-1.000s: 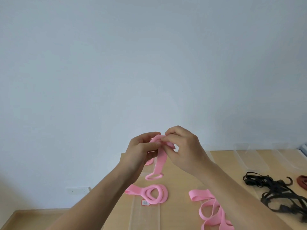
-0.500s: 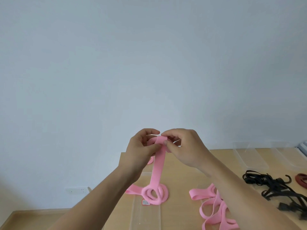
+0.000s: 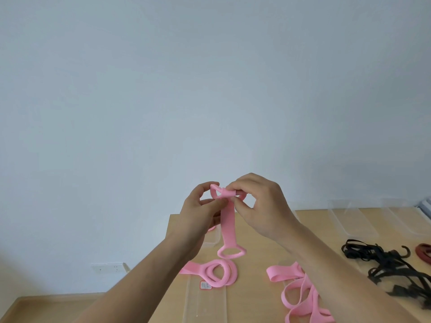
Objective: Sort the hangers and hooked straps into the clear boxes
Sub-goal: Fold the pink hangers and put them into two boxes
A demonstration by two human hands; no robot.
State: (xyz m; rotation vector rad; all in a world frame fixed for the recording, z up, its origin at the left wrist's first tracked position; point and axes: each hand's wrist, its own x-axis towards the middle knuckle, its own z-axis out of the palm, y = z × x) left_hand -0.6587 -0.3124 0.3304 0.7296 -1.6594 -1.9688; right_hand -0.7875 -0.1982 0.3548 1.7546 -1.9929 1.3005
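My left hand [image 3: 200, 210] and right hand [image 3: 261, 206] each pinch the folded top end of the pink strap [image 3: 227, 220] between thumb and curled fingertips. They hold it in the air above the table [image 3: 256, 241], and its looped lower end hangs free just above a coiled strap [image 3: 219, 273] at the near clear box [image 3: 205, 306]. The strap looks light, soft and limp: I judge it will fold readily but unroll if released, so I should grip at the fold itself.
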